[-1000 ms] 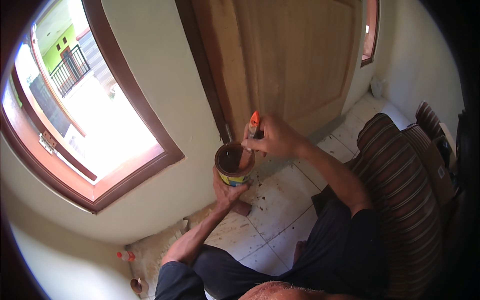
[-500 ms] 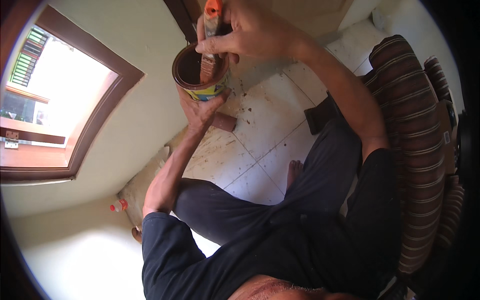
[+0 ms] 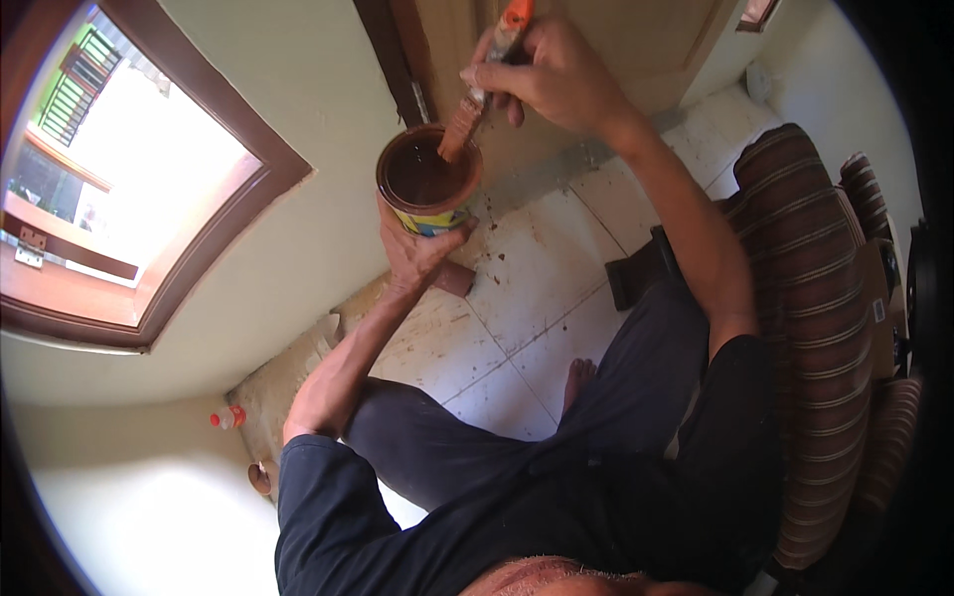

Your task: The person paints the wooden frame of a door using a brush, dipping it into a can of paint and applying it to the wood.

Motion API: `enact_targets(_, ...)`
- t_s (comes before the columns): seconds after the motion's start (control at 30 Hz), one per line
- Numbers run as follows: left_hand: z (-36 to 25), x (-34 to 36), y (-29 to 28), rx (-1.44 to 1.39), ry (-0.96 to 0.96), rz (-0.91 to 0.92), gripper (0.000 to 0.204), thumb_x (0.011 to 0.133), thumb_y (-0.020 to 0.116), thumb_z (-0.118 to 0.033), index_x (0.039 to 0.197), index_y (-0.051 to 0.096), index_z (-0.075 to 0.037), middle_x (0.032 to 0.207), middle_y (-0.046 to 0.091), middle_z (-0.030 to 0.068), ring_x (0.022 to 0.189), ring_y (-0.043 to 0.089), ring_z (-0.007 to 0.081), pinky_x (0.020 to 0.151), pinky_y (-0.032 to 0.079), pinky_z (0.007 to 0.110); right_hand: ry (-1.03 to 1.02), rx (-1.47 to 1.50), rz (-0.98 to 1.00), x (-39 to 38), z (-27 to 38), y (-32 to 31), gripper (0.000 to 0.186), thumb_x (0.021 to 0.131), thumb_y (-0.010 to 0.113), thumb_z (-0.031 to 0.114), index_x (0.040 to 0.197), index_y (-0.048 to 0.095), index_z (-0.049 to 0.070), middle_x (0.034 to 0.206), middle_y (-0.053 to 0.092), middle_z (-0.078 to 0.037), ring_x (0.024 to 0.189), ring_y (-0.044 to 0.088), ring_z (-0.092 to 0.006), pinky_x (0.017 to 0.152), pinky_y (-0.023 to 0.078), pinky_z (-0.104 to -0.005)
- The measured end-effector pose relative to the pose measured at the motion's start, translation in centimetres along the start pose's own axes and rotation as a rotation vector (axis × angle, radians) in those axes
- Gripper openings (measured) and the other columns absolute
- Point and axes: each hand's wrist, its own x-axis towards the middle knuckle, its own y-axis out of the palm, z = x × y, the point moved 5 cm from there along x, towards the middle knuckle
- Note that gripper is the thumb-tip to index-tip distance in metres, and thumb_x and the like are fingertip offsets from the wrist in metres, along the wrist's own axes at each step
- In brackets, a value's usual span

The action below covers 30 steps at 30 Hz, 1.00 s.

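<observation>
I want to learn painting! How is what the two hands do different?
The left hand cups the paint can from below; the right hand pinches the brush from above. The left sits lower, palm up; the right higher, fingers curled. Both are bare.

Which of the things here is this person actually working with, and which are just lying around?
In use:
- left hand holding the paint can from below
- right hand holding the brush, bristles at the can's rim

Lying about:
- small bottle with a red cap by the wall
- striped seat
- paper sheet on the floor
</observation>
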Motion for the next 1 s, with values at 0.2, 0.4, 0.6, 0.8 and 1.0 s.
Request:
enact_targets(0.2,-1.3,0.1,-0.2,-0.048,0.033,0.011,0.085,0.055,0.090,-0.028,0.122,0.044,-0.003,0.112,0.058,0.0136,0.100,0.059,0.0236,0.088,0.048,0.037,0.053,-0.063,0.074,0.1,0.0,0.8,0.013,0.088,0.068,0.011,0.083,0.066,-0.001,0.072,0.064,-0.004,0.055,0.059,-0.0091,0.046,0.048,-0.0225)
enact_targets(0.4,-0.8,1.2,0.0,-0.022,0.052,-0.020,0.088,0.056,0.089,-0.028,0.125,0.043,-0.003,0.114,0.058,0.0136,0.103,0.059,0.0244,0.090,0.048,0.038,-0.124,0.020,-0.106,-0.1,2.2,-1.9,0.013,0.087,0.067,0.010,0.082,0.066,-0.002,0.067,0.064,-0.005,0.052,0.059,-0.0097,0.046,0.048,-0.0240)
enact_targets(0.6,-2.2,0.7,-0.2,-0.141,0.066,0.007,0.087,0.056,0.088,-0.026,0.126,0.043,-0.002,0.113,0.059,0.0136,0.102,0.059,0.0231,0.088,0.048,0.036,-0.195,0.274,-0.303,1.1,3.0,-4.4,0.012,0.088,0.066,0.007,0.082,0.066,-0.003,0.069,0.065,-0.007,0.056,0.061,-0.0098,0.047,0.050,-0.0243)
enact_targets(0.8,-2.2,0.5,-0.2,-0.117,0.035,0.001,0.082,0.057,0.087,-0.026,0.123,0.045,-0.001,0.109,0.061,0.0135,0.099,0.060,0.0235,0.086,0.049,0.036,-0.407,0.126,-0.459,6.7,6.0,-8.0,0.014,0.087,0.068,0.011,0.085,0.067,-0.002,0.070,0.066,-0.007,0.056,0.062,-0.0110,0.046,0.045,-0.0235)
enact_targets(1.0,-2.1,0.5,-0.2,-0.197,0.052,0.032,0.081,0.058,0.086,-0.025,0.123,0.045,-0.002,0.108,0.061,0.0137,0.098,0.061,0.0245,0.086,0.049,0.036,-0.513,-0.310,-0.573,15.9,13.2,-11.1,0.027,0.087,0.069,0.028,0.078,0.069,0.002,0.061,0.064,-0.002,0.053,0.060,-0.0106,0.051,0.046,-0.0267)
